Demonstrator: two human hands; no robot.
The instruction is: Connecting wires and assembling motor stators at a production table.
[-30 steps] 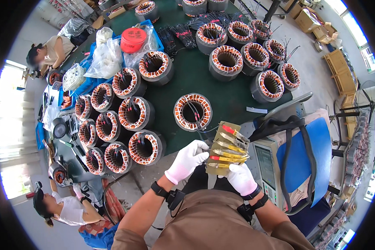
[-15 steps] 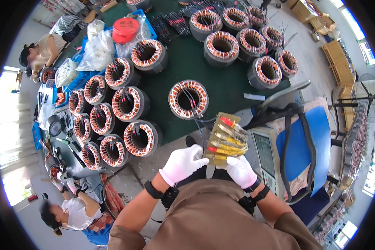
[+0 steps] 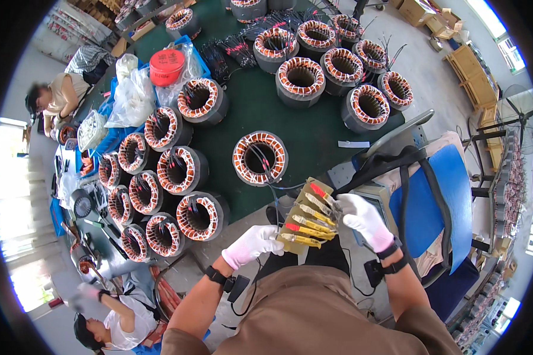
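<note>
A tan board (image 3: 300, 223) with a row of yellow and red alligator clips (image 3: 317, 210) hangs tilted in front of me. My left hand (image 3: 253, 246), white-gloved, closes its fingertips on the board's lower left edge. My right hand (image 3: 366, 220), also gloved, is at the right ends of the upper clips, its fingers bent together; what they pinch is hidden. Beyond the board, a motor stator (image 3: 260, 158) with orange windings and white lacing stands upright on the green table (image 3: 237, 133). Dark leads run from its bore towards the board.
Several more stators (image 3: 202, 216) crowd the table's left, others (image 3: 301, 81) the far right. A red round tub (image 3: 166, 67) and plastic bags (image 3: 130, 97) lie at the back left. To my right are a blue panel (image 3: 439, 207) and metal rail (image 3: 397, 137). Two co-workers sit at left.
My right hand has moved from the board's lower edge up to its right side. The board has shifted slightly left and down, with my left hand lower too. The near co-worker's hand has moved.
</note>
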